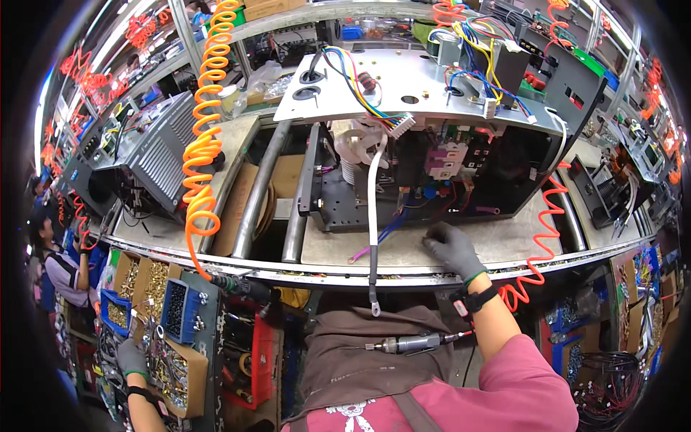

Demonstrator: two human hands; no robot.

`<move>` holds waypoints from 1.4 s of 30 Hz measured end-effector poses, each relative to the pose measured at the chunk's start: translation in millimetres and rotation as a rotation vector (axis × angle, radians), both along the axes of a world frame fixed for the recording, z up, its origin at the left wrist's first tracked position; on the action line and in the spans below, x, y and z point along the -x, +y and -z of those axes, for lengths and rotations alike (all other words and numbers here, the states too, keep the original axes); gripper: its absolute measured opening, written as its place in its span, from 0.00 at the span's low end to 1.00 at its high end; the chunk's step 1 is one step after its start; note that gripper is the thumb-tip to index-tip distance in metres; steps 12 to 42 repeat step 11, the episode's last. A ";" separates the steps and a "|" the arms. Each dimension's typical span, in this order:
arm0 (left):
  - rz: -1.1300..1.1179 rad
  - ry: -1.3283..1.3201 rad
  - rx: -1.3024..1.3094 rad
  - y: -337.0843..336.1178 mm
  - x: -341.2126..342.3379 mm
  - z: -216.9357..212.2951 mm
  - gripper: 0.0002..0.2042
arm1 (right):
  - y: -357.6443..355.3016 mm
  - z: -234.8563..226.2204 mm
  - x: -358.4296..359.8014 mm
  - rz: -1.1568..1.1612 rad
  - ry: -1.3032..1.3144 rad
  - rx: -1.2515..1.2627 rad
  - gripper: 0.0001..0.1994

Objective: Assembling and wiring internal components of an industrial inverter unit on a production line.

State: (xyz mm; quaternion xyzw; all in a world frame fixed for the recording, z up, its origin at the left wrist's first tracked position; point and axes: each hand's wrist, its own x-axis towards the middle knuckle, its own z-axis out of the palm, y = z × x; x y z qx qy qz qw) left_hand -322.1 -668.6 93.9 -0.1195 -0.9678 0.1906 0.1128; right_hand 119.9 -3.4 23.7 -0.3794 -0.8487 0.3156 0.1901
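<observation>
A partly assembled electrical unit (425, 209) stands in front of me, its black chassis open at the side. Its pale metal top plate (338, 79) carries bundled coloured wires ending in a white connector (402, 127). A thick white cable (373, 209) hangs down its front to a ring terminal (376, 308). My right hand (455, 248), grey-gloved, lies on the board just before the chassis, fingers loosely spread, holding nothing visible. Far to the lower left, my gloved left hand (132, 358) is among the hardware bins beside a cardboard box of metal fasteners (180, 374); its fingers are mostly hidden.
An orange coiled hose (205, 137) hangs left of the unit; a red one (551, 237) hangs right. A screwdriver-like power tool (410, 343) lies across my lap. A blue bin (180, 309) holds dark screws. Similar units (144, 158) flank mine along the rollers (263, 187). A person (65, 266) is at far left.
</observation>
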 end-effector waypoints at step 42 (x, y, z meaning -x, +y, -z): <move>0.654 -0.289 -0.436 222.9 -151.0 -86.8 0.13 | -4.6 14.8 -16.7 0.186 0.423 0.165 0.13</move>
